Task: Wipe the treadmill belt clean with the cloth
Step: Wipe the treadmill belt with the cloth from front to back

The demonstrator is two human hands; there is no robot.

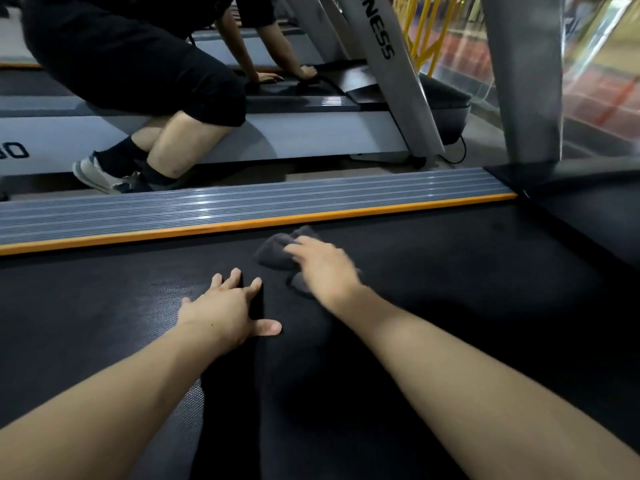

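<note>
Black textured treadmill belt (433, 323) fills the near and middle scene, its long axis running from near-left toward far-right, where it ends under a dark motor hood (588, 216). Along the belt's far edge runs a grey ribbed side rail (207, 209) with an orange strip (242, 224) between rail and belt. Beyond it, a second grey treadmill (277, 133) sits parallel, with a silver upright (381, 64) lettered in black. A second person in black shorts (138, 57) crouches over that machine, both hands down on its deck, a white sneaker (100, 174) on the floor between the two machines. A wide grey post (523, 81) rises at far right. Yellow metal barrier (422, 26) behind, blurred.

Dark grey crumpled cloth (277, 251) lies on the belt, near the orange strip, middle of the scene, bunched with no clear long axis; one fold sticks out toward the rail, another part shows below the hand. Right hand (325, 268) presses flat on top of the cloth, fingers (298, 249) spread over it rather than curled around, motion-blurred. Left hand (225, 310) lies palm down on the bare belt just left of the cloth, fingers splayed apart, thumb out to the right, holding nothing. Nothing stands between cloth and the rest of the belt except the two forearms.
</note>
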